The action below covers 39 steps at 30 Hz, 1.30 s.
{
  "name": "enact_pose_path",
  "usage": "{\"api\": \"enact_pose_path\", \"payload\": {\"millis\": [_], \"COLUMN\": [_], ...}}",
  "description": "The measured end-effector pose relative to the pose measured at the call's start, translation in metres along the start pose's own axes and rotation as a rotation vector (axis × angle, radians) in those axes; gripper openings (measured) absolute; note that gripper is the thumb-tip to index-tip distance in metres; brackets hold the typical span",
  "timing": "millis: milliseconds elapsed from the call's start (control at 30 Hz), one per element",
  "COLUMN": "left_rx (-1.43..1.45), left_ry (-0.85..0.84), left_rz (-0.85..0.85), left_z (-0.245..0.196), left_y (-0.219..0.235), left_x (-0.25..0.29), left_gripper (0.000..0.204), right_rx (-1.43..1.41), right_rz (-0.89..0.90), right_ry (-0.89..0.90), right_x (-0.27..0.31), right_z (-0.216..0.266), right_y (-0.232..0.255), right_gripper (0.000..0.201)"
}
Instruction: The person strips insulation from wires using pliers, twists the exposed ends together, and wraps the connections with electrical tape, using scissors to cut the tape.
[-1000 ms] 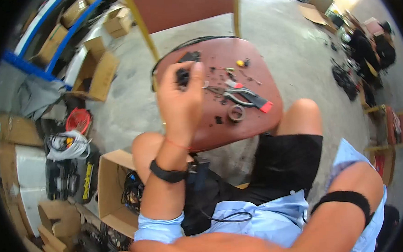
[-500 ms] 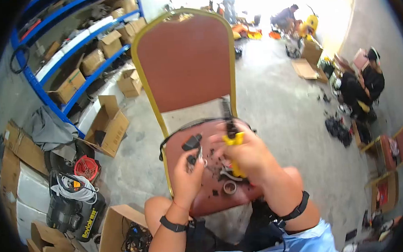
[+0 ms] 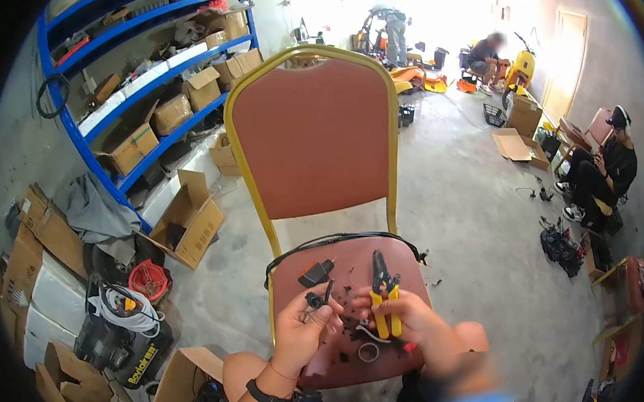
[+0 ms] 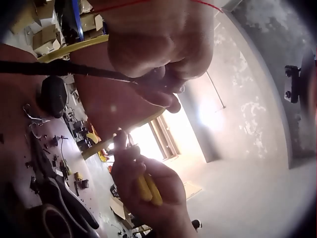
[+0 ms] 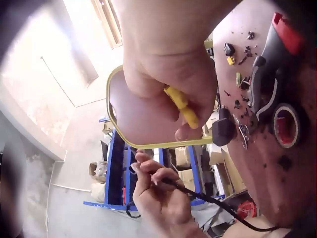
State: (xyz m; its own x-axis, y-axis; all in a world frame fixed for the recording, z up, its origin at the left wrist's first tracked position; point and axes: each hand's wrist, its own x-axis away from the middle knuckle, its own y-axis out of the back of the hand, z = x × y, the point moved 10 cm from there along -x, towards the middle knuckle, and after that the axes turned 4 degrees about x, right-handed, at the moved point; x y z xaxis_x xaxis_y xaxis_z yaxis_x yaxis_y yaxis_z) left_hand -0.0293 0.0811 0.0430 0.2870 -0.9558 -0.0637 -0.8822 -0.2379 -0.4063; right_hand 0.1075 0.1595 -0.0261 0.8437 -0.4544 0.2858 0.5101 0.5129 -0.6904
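Over the chair seat point(image 3: 321, 370), my left hand point(image 3: 299, 339) pinches a thin black cable point(image 4: 59, 68) between thumb and fingers. A black coiled part point(image 3: 315, 300) shows at that hand. My right hand point(image 3: 418, 329) grips wire strippers point(image 3: 386, 315) by their yellow handles, with the dark head pointing away from me. Both hands are close together, the strippers right of the cable. In the right wrist view the cable point(image 5: 218, 204) trails away from the left hand's fingers.
On the seat lie a black-and-orange tool point(image 3: 316, 273), grey-handled pliers point(image 5: 270, 74), a tape roll point(image 3: 368, 352) and small black scraps. The chair back point(image 3: 314, 135) rises behind. An open box of cables point(image 3: 193, 386) stands at the left, and a person point(image 3: 611, 161) sits at the right.
My right arm has come from low across my body to over the seat, bringing the yellow strippers beside my left hand. The left hand still holds the cable. The head view has tilted up.
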Motion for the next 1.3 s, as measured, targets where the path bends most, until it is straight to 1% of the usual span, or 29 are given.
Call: {"api": "enact_pose_path", "payload": {"millis": [33, 133, 167, 267, 300, 367, 433, 467, 533, 567, 633, 667, 733, 767, 833, 867, 933, 967, 1033, 1067, 1133, 1167, 1233, 1300], "left_rx": [-0.02, -0.09, -0.117, -0.124, -0.1, -0.052, -0.045, -0.043, -0.153, -0.208, -0.255, -0.278, -0.202, -0.165, -0.256, -0.302, -0.441, -0.509, -0.618, -0.671, -0.839, -0.924, -0.892, -0.865], "left_ry": [0.001, -0.005, -0.011, 0.066, 0.052, 0.02, 0.04, 0.047, 0.072, 0.084, 0.043, 0.022, 0.111, 0.158, 0.082, 0.038, -0.147, -0.24, -0.304, -0.337, -0.359, -0.369, -0.41, -0.462], "left_rz": [-0.02, -0.043, -0.045, -0.016, -0.023, -0.039, -0.014, 0.001, 0.012, 0.02, 0.042, 0.053, 0.018, 0.0, -0.084, -0.127, -0.117, -0.111, -0.159, -0.184, -0.18, -0.179, -0.126, -0.079], "left_z": [0.001, 0.0, -0.003, -0.006, -0.004, 0.006, 0.022, 0.028, 0.036, 0.039, 0.036, 0.035, 0.04, 0.043, 0.038, 0.035, 0.029, 0.024, 0.012, 0.004, -0.006, -0.009, -0.01, -0.009], "left_y": [0.001, -0.002, -0.004, -0.016, -0.015, -0.01, -0.006, -0.005, -0.004, -0.005, -0.011, -0.013, -0.006, -0.003, 0.006, 0.011, 0.015, 0.015, 0.011, 0.009, 0.0, -0.003, -0.009, -0.012], "left_x": [-0.002, -0.005, -0.005, -0.006, -0.007, -0.01, -0.012, -0.013, -0.012, -0.012, -0.013, -0.014, -0.015, -0.014, -0.014, -0.014, -0.017, -0.017, -0.012, -0.01, -0.006, -0.005, -0.005, -0.004], "left_gripper": [0.037, 0.036, 0.036, 0.031, 0.032, 0.035, 0.034, 0.033, 0.034, 0.034, 0.035, 0.035, 0.035, 0.036, 0.035, 0.034, 0.035, 0.035, 0.032, 0.031, 0.028, 0.027, 0.024, 0.023], "right_rx": [-0.038, 0.048, 0.082, 0.203, 0.257, 0.373, 0.498, 0.514, 0.54, 0.6, 0.715, 0.678, 0.6, 0.636, 0.71, 0.795, 0.964, 1.039, 1.187, 1.145, 1.061, 1.087, 1.142, 1.263], "right_rz": [-0.02, -0.025, -0.041, -0.084, -0.1, -0.126, -0.143, -0.167, -0.218, -0.231, -0.258, -0.241, -0.212, -0.218, -0.223, -0.2, -0.157, -0.202, -0.296, -0.27, -0.216, -0.257, -0.337, -0.362], "right_ry": [-0.035, -0.044, -0.03, 0.035, 0.067, 0.116, 0.163, 0.148, 0.118, 0.164, 0.253, 0.26, 0.276, 0.272, 0.259, 0.311, 0.42, 0.449, 0.492, 0.505, 0.53, 0.505, 0.456, 0.449], "right_x": [0.002, 0.007, 0.01, 0.018, 0.019, 0.022, 0.018, 0.019, 0.022, 0.022, 0.022, 0.021, 0.022, 0.02, 0.015, 0.016, 0.02, 0.024, 0.032, 0.032, 0.03, 0.03, 0.03, 0.033], "right_z": [-0.006, -0.004, 0.001, 0.018, 0.024, 0.027, 0.028, 0.028, 0.027, 0.031, 0.035, 0.035, 0.037, 0.036, 0.032, 0.036, 0.045, 0.05, 0.057, 0.057, 0.056, 0.055, 0.054, 0.06], "right_y": [0.001, -0.005, -0.007, -0.015, -0.019, -0.015, -0.009, -0.006, -0.001, 0.001, 0.007, 0.007, 0.006, 0.008, 0.012, 0.005, -0.014, -0.018, -0.024, -0.025, -0.025, -0.021, -0.012, -0.019], "right_gripper": [0.048, 0.05, 0.051, 0.054, 0.054, 0.054, 0.054, 0.054, 0.055, 0.054, 0.052, 0.049, 0.042, 0.042, 0.043, 0.043, 0.045, 0.046, 0.048, 0.048, 0.05, 0.052, 0.055, 0.06]}}
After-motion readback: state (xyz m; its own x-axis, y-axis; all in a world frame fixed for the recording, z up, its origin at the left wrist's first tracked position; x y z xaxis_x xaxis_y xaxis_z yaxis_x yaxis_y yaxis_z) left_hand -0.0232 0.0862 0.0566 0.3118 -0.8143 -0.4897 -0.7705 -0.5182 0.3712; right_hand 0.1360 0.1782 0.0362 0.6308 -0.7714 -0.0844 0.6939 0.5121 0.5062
